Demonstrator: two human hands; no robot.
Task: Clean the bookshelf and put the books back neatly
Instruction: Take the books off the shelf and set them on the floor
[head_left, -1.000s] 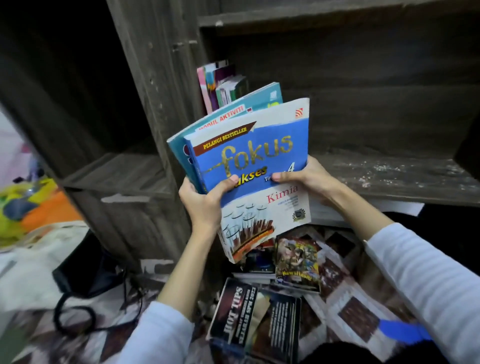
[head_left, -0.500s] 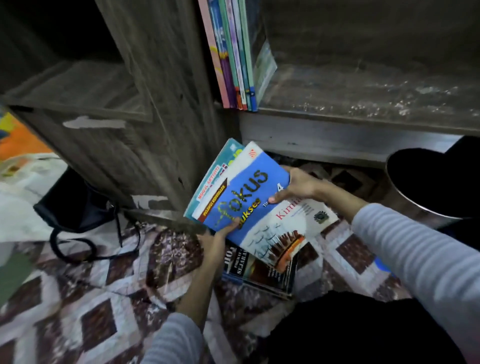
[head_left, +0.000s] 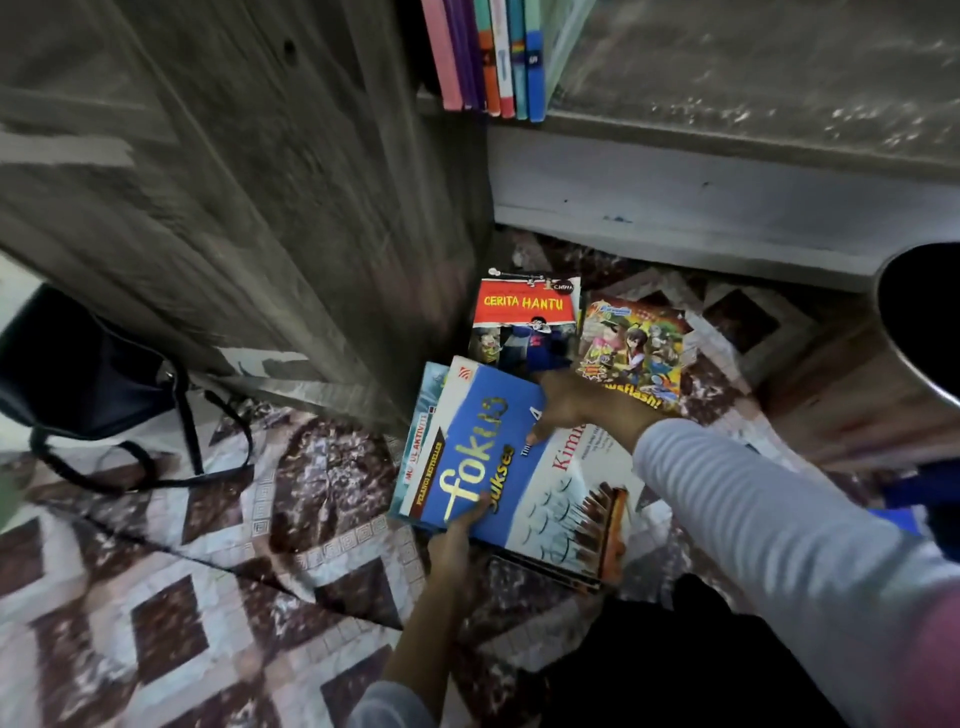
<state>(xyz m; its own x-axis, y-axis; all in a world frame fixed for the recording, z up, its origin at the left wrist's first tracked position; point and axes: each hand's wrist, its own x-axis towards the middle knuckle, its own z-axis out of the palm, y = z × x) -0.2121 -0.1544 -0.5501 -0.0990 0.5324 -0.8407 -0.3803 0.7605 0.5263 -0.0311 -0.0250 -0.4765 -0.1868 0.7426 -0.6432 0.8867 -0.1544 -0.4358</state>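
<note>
A blue and white "Fokus" book (head_left: 498, 457) lies low over the patterned floor, stacked on a teal activity book (head_left: 423, 415). My left hand (head_left: 457, 540) grips the stack's near edge, thumb on the cover. My right hand (head_left: 571, 405) holds the far edge, thumb on the blue cover. Beyond them a red "Cerita Hantu" book (head_left: 524, 317) and a colourful comic (head_left: 631, 348) lie flat on the floor. Several thin books (head_left: 488, 57) stand upright at the left end of the dusty wooden shelf (head_left: 753, 104).
The bookshelf's grey wooden side panel (head_left: 249, 197) rises on the left. A black bag (head_left: 78, 364) with straps sits on the floor at far left. A dark round container (head_left: 924, 322) stands at the right edge. Another dark book (head_left: 545, 571) peeks from under the stack.
Both hands have lowered the two-book stack from shelf height down to the floor. The view has tipped downward, and the red book and the comic have come into sight.
</note>
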